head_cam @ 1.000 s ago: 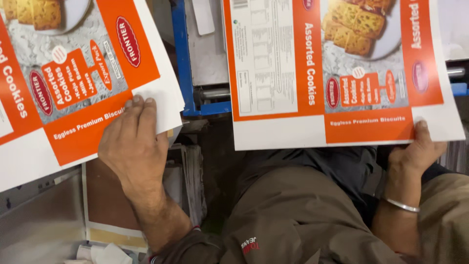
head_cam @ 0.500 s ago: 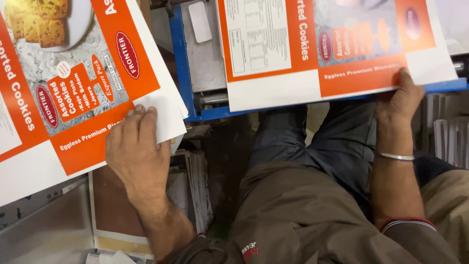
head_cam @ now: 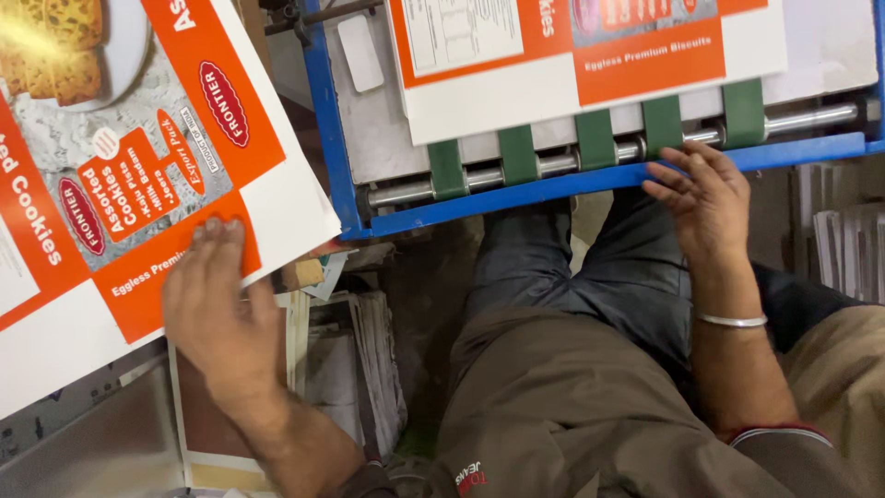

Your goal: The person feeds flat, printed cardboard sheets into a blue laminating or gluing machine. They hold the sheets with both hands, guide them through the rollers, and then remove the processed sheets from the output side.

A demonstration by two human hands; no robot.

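Note:
My left hand (head_cam: 217,309) lies flat, fingers together, on the near edge of a stack of printed orange-and-white carton sheets (head_cam: 111,175) at the left. My right hand (head_cam: 705,198) is empty with its fingers spread, resting on the blue front rail of a feeder machine (head_cam: 553,189). A single printed carton sheet (head_cam: 590,69) lies on the machine's green belts (head_cam: 595,138), apart from my right hand and farther in. A metal bangle sits on my right wrist.
The machine has a blue frame, a steel roller and a grey bed. Bundles of stacked paper (head_cam: 359,360) stand on the floor between stack and my legs. More paper edges (head_cam: 843,249) show at the right. My lap fills the lower middle.
My right hand pushed the sheet away onto the belts and let go of it; the sheet moved farther in. My left hand slid slightly left and down on the stack.

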